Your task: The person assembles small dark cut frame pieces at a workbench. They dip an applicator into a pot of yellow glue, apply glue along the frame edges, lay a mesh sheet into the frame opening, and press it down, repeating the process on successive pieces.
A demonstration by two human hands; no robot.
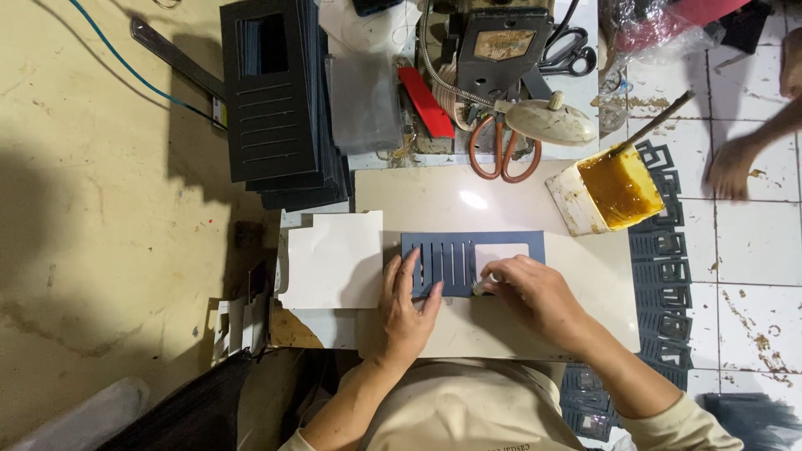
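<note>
Head view, work piece: we see a blue-grey slotted card (455, 260) lying flat on the pale work board (585, 276), its long axis running left to right, directly ahead of both hands.
Head view, left hand: our left hand (407, 309) lies spread, fingers pressed flat on the card's slotted left half, pinning it down.
Head view, right hand: our right hand (539, 296) is curled, fingertips pinching a small tool (483, 285) whose kind we cannot tell, its tip at the card's lower edge beside the window cut-out; this hand is the nearer to that cut-out.
Head view, surroundings: a white card (334, 259) just left of the piece; an open glue pot (608, 194) with a stick to the right; orange-handled scissors (504, 150) beyond; a stack of dark cards (280, 100) at upper left.
Head view, other person: a co-worker's hand (733, 167) rests on the tiled floor, well apart.
</note>
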